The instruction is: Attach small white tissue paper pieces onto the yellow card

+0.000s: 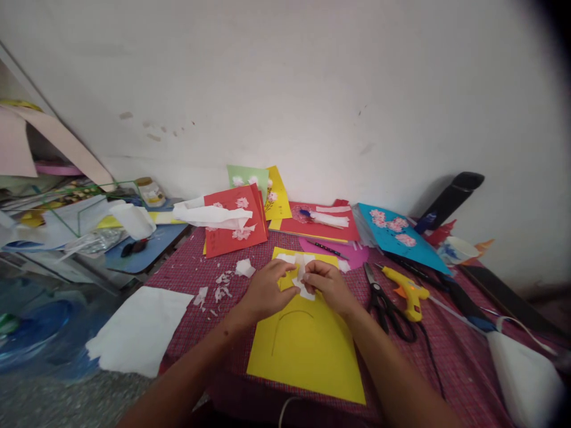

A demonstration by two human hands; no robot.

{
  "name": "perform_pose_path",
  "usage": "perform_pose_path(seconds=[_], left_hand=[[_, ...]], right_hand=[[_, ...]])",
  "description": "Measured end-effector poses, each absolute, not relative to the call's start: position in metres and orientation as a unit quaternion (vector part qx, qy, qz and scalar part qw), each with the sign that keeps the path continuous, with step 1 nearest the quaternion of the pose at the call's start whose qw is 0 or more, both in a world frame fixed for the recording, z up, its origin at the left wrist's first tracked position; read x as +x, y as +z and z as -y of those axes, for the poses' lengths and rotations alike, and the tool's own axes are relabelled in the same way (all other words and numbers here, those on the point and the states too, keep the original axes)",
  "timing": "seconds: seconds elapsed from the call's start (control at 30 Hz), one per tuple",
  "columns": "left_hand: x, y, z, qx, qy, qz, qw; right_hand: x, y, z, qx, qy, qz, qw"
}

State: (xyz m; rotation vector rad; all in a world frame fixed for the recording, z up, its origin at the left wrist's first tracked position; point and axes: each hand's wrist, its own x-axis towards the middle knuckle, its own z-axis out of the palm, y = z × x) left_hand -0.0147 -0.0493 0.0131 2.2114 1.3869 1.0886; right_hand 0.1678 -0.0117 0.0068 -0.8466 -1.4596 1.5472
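Note:
A yellow paper sheet [312, 356] with a dark curved pencil-like line lies in front of me. Over its upper part, my right hand [328, 284] pinches a small piece of thin white paper [300, 270] between thumb and fingers. My left hand [270, 290] is just to its left, thumb and forefinger spread apart around a gap, with nothing visible in it. More white paper pieces [307, 293] lie on the sheet beneath the fingers. Torn white scraps [245, 268] are scattered on the checked cloth to the left.
Black-handled scissors [386, 306] and a yellow glue gun [407, 291] with a cord lie at right. Behind are a red card [218, 238] with paper flowers, a blue card [405, 235] and a dark pen [328, 249]. A large white sheet [140, 330] overhangs the left edge.

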Motion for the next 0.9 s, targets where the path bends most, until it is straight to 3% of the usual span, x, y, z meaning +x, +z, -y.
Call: perform_pose_path(seconds=[0.37,0.57,0.9], left_hand=[[-0.005,0.006,0.045,0.754,0.426,-0.473,0.160],[-0.010,0.000,0.045,0.680,0.459,-0.492,0.292],[-0.012,0.003,0.046,0.612,0.465,-0.470,0.435]], right_hand=[[0.165,0.007,0.012,-0.351,0.596,0.601,0.401],[0.168,0.007,0.009,-0.373,0.559,0.581,0.460],[0.166,0.003,0.010,-0.389,0.529,0.642,0.396]])
